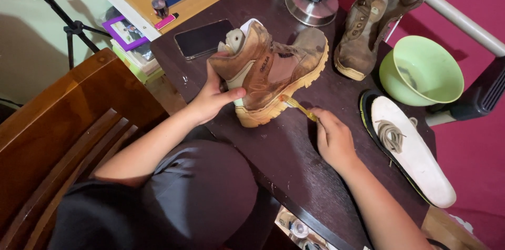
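A worn brown boot [273,68] with a tan sole rests tilted on its side on the dark wooden table [294,160]. My left hand [213,97] grips it at the heel and ankle. My right hand [331,137] holds a small yellow brush [301,107], whose head touches the edge of the boot's sole. The boot has no laces in it.
A second brown boot [368,24] stands at the back right beside a green bowl [421,71]. A white insole [413,150] with a coiled lace [390,135] lies at the right. A dark phone [202,38], a lamp base [311,3], stacked books and a wooden chair [63,124] surround the table.
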